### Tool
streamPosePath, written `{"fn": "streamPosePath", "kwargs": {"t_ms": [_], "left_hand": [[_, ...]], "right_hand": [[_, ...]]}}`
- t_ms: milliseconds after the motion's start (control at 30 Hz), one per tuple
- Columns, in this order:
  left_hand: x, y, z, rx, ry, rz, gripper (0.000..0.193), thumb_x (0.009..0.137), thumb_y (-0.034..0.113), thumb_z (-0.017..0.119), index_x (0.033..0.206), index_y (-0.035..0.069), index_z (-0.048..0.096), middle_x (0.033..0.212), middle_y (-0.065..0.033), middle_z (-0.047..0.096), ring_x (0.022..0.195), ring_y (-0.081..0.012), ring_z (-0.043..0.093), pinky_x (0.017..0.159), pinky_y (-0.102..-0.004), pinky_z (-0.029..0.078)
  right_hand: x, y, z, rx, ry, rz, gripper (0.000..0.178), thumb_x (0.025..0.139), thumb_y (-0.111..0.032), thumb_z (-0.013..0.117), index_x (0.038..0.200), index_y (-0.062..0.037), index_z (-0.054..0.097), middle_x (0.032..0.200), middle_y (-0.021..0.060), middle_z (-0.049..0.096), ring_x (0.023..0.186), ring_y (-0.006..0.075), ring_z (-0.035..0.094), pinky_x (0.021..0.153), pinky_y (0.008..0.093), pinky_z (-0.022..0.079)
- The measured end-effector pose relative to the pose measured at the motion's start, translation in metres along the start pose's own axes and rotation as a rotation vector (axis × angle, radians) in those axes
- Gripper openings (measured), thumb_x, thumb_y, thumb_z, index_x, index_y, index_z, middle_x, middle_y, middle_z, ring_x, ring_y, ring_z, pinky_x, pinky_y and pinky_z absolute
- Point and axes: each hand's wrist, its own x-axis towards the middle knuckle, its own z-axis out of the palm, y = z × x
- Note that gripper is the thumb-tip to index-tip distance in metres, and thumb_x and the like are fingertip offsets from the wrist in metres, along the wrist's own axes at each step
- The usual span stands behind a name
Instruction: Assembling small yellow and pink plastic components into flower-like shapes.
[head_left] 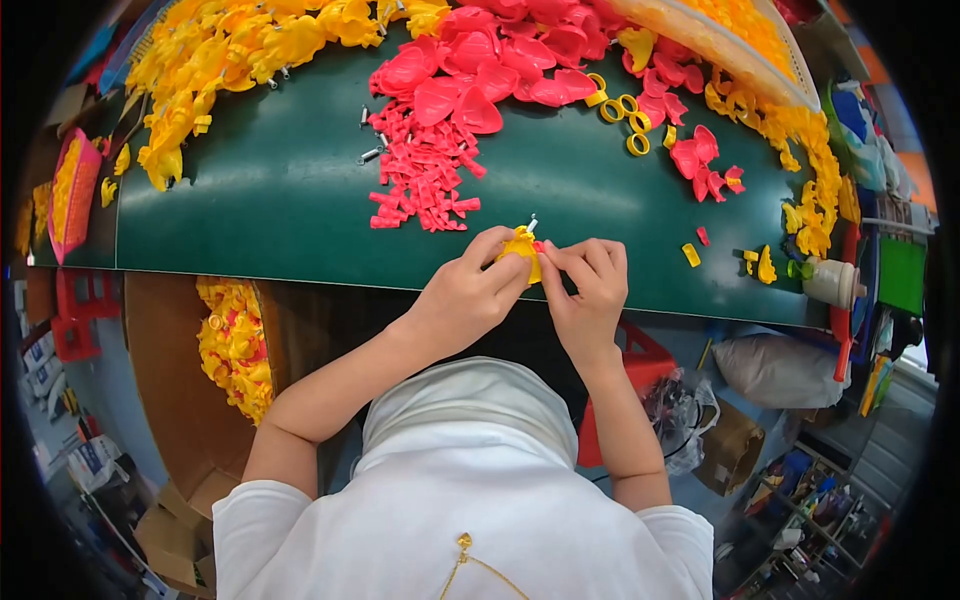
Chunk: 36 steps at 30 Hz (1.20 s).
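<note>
My left hand [472, 290] is pinched on a yellow part [522, 245] over the near edge of the green table [300, 215], and a small spring [532, 223] sticks up from its top. My right hand [588, 290], close beside, has thumb and fingertips together on a little red piece [540, 246] — right up against the yellow part. Just ahead of my left hand lies a heap of small red pieces [428, 175]; ahead of my right — yellow rings [638, 145].
</note>
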Motion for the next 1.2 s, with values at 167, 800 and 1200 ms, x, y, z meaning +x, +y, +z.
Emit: {"fn": "streamPosePath", "kwargs": {"t_ms": [167,800,1200], "left_hand": [[-0.002,0.001,-0.002,-0.002,-0.078,-0.021,0.027,0.072,0.001,0.068,0.098,-0.002,0.065,0.097,-0.0072,0.057,0.107,-0.0278,0.055,0.078,-0.0311,0.053],[-0.001,0.009,-0.002,0.239,-0.017,-0.060,0.023,0.069,0.006,0.068,0.089,0.007,0.058,0.097,-0.0045,0.059,0.110,-0.0252,0.050,0.086,-0.0350,0.045],[-0.003,0.007,0.002,0.145,0.092,-0.081,0.028,0.066,0.001,0.069,0.094,0.000,0.065,0.099,-0.0081,0.060,0.096,-0.0273,0.056,0.076,-0.0362,0.053]], "right_hand": [[0.008,-0.010,-0.006,-0.123,-0.023,-0.011,0.012,0.072,-0.002,0.074,0.082,-0.0058,0.070,0.073,0.0029,0.057,0.075,0.0223,0.051,0.062,0.0318,0.044],[0.148,0.126,-0.044,-0.476,-0.015,-0.214,0.029,0.076,0.000,0.065,0.101,-0.0142,0.070,0.106,0.0084,0.056,0.108,0.0277,0.047,0.090,0.0382,0.044],[0.118,0.060,-0.047,0.099,-0.071,0.001,0.022,0.082,0.001,0.060,0.102,-0.0056,0.059,0.084,0.0015,0.060,0.084,0.0126,0.059,0.072,0.0259,0.045]]}}
